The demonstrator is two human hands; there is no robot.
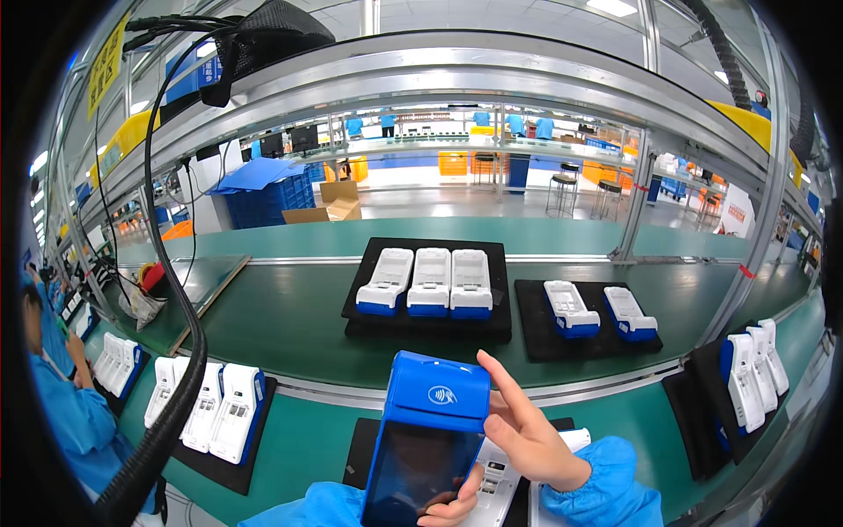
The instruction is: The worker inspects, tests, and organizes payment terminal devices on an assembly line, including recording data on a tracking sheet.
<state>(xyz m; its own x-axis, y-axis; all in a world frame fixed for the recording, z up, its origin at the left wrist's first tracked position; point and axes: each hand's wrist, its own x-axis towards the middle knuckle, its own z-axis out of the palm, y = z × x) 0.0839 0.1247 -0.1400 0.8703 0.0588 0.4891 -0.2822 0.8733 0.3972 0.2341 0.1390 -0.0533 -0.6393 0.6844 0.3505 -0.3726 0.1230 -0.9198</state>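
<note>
A blue card payment terminal [430, 439] with a dark screen and a contactless symbol is held up in front of me. My left hand [457, 504] is closed round its lower part, with fingertips showing at the right edge; the terminal hides the rest. At the upper right side of the terminal, my right hand [531, 439] grips it, index finger at the top corner and thumb against the edge. Behind and below my hands lie white terminal housings [493, 481], partly covered, on a black foam pad [362, 452].
Across the green conveyor belt [290, 307], black pads [426, 325] carry white-and-blue terminals. More terminals stand at left [233, 413] and right [746, 382]. A black cable [189, 351] hangs down at left. A co-worker in blue [75, 413] is at far left. Metal frame bars [492, 83] cross above.
</note>
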